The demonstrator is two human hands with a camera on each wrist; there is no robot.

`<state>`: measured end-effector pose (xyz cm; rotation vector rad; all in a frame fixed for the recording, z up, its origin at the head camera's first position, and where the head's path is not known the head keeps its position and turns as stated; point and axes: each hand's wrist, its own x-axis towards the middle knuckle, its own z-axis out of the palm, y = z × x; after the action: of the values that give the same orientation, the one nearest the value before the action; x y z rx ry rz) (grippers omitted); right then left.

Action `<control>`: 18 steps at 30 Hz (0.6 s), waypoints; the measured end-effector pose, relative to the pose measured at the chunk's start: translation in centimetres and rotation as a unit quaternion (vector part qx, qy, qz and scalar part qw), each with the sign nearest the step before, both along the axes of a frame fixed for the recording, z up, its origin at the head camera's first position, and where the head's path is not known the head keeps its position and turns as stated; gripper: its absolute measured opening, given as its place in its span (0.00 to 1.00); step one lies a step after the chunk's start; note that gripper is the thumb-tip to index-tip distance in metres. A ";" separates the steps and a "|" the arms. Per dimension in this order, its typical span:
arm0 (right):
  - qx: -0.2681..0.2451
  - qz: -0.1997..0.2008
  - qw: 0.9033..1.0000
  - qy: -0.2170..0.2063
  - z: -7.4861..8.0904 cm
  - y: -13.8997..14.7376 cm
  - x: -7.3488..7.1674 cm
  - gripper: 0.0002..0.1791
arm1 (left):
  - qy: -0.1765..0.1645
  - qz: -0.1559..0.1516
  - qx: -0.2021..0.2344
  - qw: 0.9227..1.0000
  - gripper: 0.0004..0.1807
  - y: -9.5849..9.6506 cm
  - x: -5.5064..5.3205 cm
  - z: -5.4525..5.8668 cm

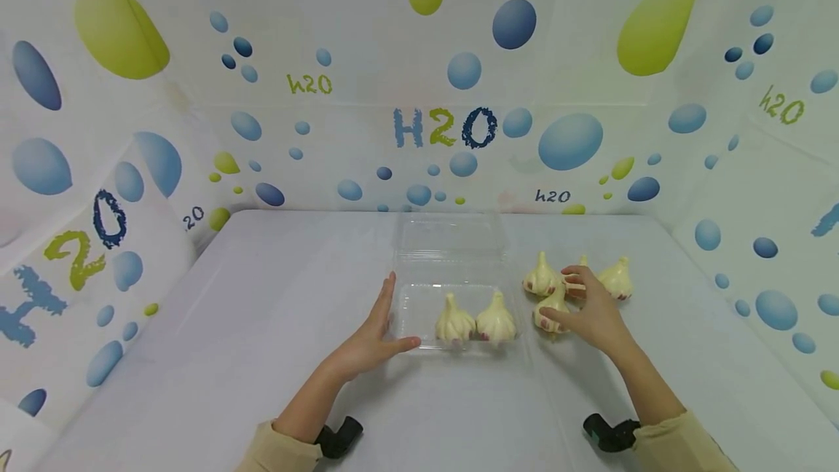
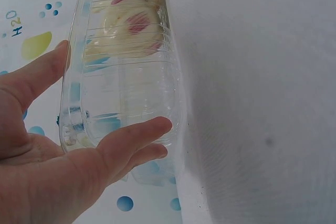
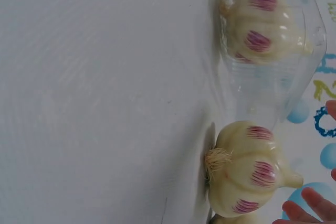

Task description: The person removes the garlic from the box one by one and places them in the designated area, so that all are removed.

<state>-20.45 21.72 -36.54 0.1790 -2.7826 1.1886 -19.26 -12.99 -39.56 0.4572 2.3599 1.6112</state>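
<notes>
A clear plastic clamshell box (image 1: 414, 312) lies with its lid (image 1: 452, 235) folded back, two garlic bulbs (image 1: 496, 317) side by side in its right part. My left hand (image 1: 367, 344) rests at the box's left end, fingers straight along the side and thumb at the front corner; the left wrist view shows the clear wall (image 2: 126, 93) beside the thumb. Over the loose bulbs on the right, my right hand (image 1: 596, 315) reaches around the nearest garlic bulb (image 1: 552, 309). The right wrist view shows fingertips (image 3: 317, 203) apart from this bulb (image 3: 244, 169), which has purple streaks and roots.
More loose garlic stands around the right hand: one bulb (image 1: 541, 275) behind the nearest, another bulb (image 1: 617, 279) farther right, and one partly hidden by the fingers. A white cloth (image 1: 295, 275) covers the table. Printed sheets (image 1: 367, 35) hang behind and at both sides.
</notes>
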 end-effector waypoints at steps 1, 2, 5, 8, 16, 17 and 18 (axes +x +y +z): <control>-0.001 0.000 1.000 0.007 0.0 0.0 0.0 0.39 | -0.001 0.000 0.000 1.000 0.58 0.0 0.0 0.0; -0.004 0.000 1.000 0.015 0.1 -0.1 0.0 0.38 | -0.003 0.001 0.002 1.000 0.58 0.0 0.0 0.0; -0.010 0.001 0.999 0.036 0.2 -0.2 0.1 0.37 | -0.005 0.001 0.002 1.000 0.57 0.0 0.0 0.0; -0.017 0.003 0.999 0.047 0.5 -0.5 0.3 0.37 | -0.005 0.002 -0.002 1.000 0.56 0.0 0.0 0.1; -0.041 0.005 0.998 0.051 1.3 -1.7 0.6 0.38 | -0.008 0.000 -0.016 1.000 0.53 0.0 0.2 0.1; -0.046 0.007 0.998 0.052 1.4 -1.9 0.7 0.38 | -0.009 -0.001 -0.018 1.000 0.53 0.0 0.2 0.1; -0.049 0.008 0.997 0.052 1.5 -2.1 0.7 0.38 | -0.009 -0.001 -0.020 1.000 0.53 0.0 0.2 0.1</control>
<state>-19.73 19.63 -35.09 0.2474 -2.6327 1.2770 -19.04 -13.03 -39.46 0.4344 2.3735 1.5572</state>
